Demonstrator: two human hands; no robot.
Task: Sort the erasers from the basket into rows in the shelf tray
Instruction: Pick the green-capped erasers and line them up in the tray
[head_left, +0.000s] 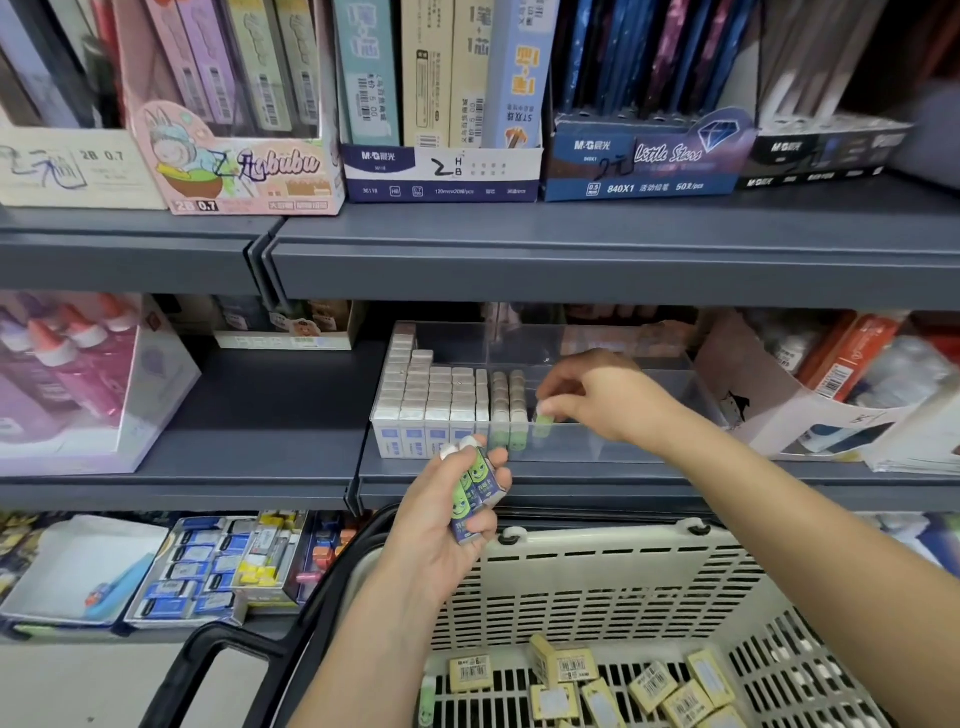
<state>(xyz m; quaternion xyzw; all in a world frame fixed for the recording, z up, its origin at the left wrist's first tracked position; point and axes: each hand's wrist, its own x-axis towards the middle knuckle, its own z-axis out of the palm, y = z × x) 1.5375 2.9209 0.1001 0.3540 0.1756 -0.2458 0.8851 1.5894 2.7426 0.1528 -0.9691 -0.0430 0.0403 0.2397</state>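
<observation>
A clear plastic shelf tray (644, 441) sits on the middle shelf, its left part filled with rows of blue-and-white erasers (431, 400) and two short rows of green ones (511, 410). My right hand (608, 397) reaches into the tray, fingertips pinching a green eraser (544, 418) just right of the green rows. My left hand (447, 525) hovers in front of the shelf edge, gripping a small stack of green smiley-face erasers (475, 488). Below, the cream basket (597, 587) holds several yellow erasers (654, 686) and one green eraser (427, 701).
The grey shelf lip (571, 491) runs just below the tray. A purple glue box (78, 384) stands at left, an open carton (810, 410) at right. Boxes of pencil leads fill the upper shelf (571, 249). Trays of small stationery (218, 566) lie on the lower shelf.
</observation>
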